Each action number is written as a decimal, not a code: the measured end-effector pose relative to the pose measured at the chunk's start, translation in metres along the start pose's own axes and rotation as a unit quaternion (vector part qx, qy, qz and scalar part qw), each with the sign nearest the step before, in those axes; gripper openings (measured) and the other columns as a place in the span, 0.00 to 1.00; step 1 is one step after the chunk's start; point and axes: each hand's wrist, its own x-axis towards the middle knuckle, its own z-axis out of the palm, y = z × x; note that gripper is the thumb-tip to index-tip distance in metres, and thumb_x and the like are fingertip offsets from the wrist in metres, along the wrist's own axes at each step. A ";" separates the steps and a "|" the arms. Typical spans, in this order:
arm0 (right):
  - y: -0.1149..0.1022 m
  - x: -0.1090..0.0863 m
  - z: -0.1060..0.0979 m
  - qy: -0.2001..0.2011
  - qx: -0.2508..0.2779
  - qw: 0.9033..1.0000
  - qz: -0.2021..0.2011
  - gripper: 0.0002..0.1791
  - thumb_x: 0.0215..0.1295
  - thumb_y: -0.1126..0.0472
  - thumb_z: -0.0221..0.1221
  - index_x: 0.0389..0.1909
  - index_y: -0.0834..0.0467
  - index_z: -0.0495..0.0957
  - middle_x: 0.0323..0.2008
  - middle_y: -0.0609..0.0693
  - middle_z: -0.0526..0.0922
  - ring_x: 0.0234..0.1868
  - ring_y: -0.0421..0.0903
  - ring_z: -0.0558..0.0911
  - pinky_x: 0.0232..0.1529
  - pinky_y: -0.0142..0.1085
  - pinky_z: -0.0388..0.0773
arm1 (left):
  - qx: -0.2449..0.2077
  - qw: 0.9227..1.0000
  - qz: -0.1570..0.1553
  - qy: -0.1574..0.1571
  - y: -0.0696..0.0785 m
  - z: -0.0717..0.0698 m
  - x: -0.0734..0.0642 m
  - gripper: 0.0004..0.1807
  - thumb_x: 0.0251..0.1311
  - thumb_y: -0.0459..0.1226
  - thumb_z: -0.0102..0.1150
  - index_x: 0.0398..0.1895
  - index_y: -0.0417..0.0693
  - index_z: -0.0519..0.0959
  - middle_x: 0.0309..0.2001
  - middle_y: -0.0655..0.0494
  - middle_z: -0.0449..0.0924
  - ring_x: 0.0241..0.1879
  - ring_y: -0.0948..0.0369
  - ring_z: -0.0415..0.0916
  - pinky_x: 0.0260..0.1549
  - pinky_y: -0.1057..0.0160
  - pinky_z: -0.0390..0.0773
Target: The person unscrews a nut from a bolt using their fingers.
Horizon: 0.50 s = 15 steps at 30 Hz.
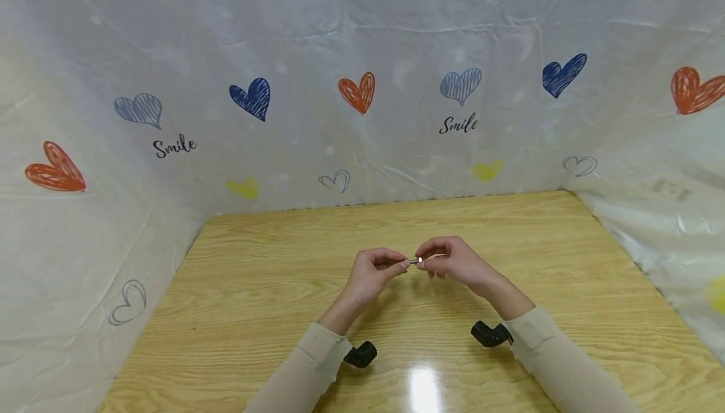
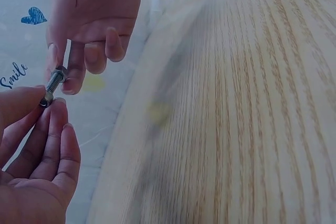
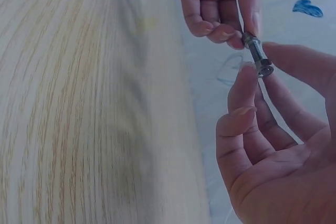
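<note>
A small silver bolt [image 2: 52, 84] with a threaded shank spans the gap between two bare hands, held above the table. My left hand [image 1: 367, 276] pinches its head end between thumb and fingertips. On the opposite end sits a hex nut [image 3: 264, 68], and the fingertips of my right hand [image 1: 460, 263] pinch it from both sides. Thread shows between nut and head in both wrist views. In the head view the fingers cover most of the metal, leaving a short bright piece.
The wood-grain table [image 1: 255, 287] spreads below both hands. A whitish sheet printed with hearts and "Smile" [image 1: 362, 22] hangs behind and at both sides. Black curved pieces, one on the left wrist [image 1: 361, 355] and one on the right [image 1: 489, 334], jut inward.
</note>
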 end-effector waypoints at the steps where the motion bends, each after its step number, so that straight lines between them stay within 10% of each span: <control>1: 0.000 0.000 0.000 0.000 0.001 1.000 0.002 0.16 0.71 0.58 0.65 0.54 0.61 0.81 0.48 0.60 0.83 0.39 0.68 0.78 0.33 0.43 0.76 | 0.001 1.000 -0.001 0.000 0.000 0.000 0.000 0.09 0.67 0.32 0.66 0.46 0.35 0.86 0.44 0.46 0.86 0.42 0.53 0.85 0.50 0.44 0.83; 15: -0.004 0.000 -0.001 -0.008 0.002 1.000 0.017 0.17 0.79 0.57 0.56 0.49 0.68 0.82 0.37 0.62 0.84 0.28 0.45 0.75 0.30 0.36 0.72 | 0.005 1.000 -0.001 -0.003 -0.001 -0.002 0.000 0.07 0.67 0.33 0.67 0.44 0.39 0.87 0.42 0.49 0.86 0.42 0.53 0.86 0.50 0.42 0.83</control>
